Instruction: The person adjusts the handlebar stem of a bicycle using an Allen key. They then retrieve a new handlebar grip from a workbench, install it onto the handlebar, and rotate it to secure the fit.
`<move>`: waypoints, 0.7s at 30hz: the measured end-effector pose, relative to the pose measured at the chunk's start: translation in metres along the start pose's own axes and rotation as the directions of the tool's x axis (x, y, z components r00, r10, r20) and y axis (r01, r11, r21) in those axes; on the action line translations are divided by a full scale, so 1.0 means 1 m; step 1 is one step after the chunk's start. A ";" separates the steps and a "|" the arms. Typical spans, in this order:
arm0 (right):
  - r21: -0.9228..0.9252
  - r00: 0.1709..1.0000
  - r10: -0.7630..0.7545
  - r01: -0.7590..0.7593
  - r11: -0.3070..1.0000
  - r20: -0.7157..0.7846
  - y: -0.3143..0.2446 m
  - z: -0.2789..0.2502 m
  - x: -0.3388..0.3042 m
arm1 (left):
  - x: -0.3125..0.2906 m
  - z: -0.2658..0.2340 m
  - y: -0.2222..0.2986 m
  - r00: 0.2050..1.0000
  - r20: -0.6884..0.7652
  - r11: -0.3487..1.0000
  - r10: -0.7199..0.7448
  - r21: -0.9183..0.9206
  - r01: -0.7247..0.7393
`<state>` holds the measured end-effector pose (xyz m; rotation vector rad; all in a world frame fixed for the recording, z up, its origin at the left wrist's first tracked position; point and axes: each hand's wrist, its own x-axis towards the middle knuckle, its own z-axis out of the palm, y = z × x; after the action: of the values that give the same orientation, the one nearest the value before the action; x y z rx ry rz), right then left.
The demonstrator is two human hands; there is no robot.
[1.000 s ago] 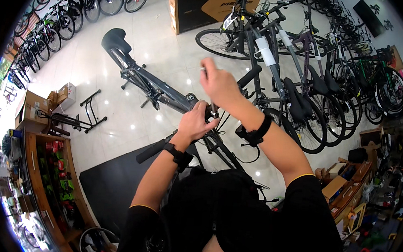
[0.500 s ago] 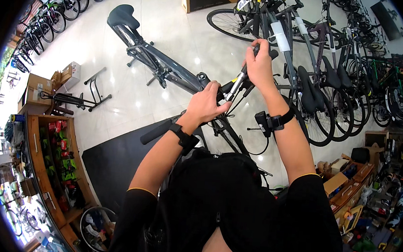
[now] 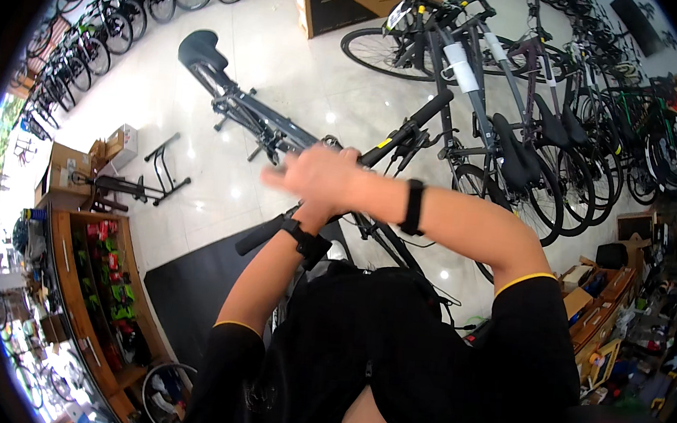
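A dark grey bicycle stands in front of me, its saddle [image 3: 201, 51] far left and its frame [image 3: 278, 123] running toward me. The handlebar crosses under my hands, with one black grip [image 3: 432, 107] at the right and the other grip [image 3: 261, 236] at the lower left. My right hand [image 3: 321, 174] is over the handlebar's middle, its fingers smeared by motion. Beneath it, my left hand [image 3: 318, 211] is mostly covered, so its fingers do not show. The stem is hidden behind both hands, and whether either holds anything cannot be seen.
Parked bicycles with black saddles [image 3: 514, 150] crowd the right. A large carton [image 3: 346, 9] stands at the back. To the left are a black stand [image 3: 159, 169] and a wooden cabinet [image 3: 65, 250]; a dark mat [image 3: 190, 279] lies on the floor.
My right hand has swung left from the right side of the handlebar across my left hand. The silver wrench with a black handle that it held is no longer visible.
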<state>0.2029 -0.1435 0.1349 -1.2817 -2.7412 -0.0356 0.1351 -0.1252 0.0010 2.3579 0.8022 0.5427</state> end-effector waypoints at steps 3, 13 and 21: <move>-0.026 0.978 -0.123 0.121 0.992 -0.168 -0.023 0.040 0.007 | -0.007 -0.028 0.037 0.985 0.001 0.976 -0.172 -0.133 0.171; 0.042 0.926 0.198 -0.195 0.980 -0.322 0.022 -0.002 -0.010 | -0.001 -0.020 0.021 0.990 0.140 0.999 0.012 -0.040 -0.006; 0.031 0.874 0.277 -0.289 0.957 -0.400 0.040 0.005 -0.015 | 0.008 -0.003 0.013 0.999 -0.018 0.999 0.051 -0.014 -0.051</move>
<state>0.2423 -0.1287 0.1275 -1.4811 -2.1977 -0.2824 0.1447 -0.1268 0.0128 2.3693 0.7452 0.5897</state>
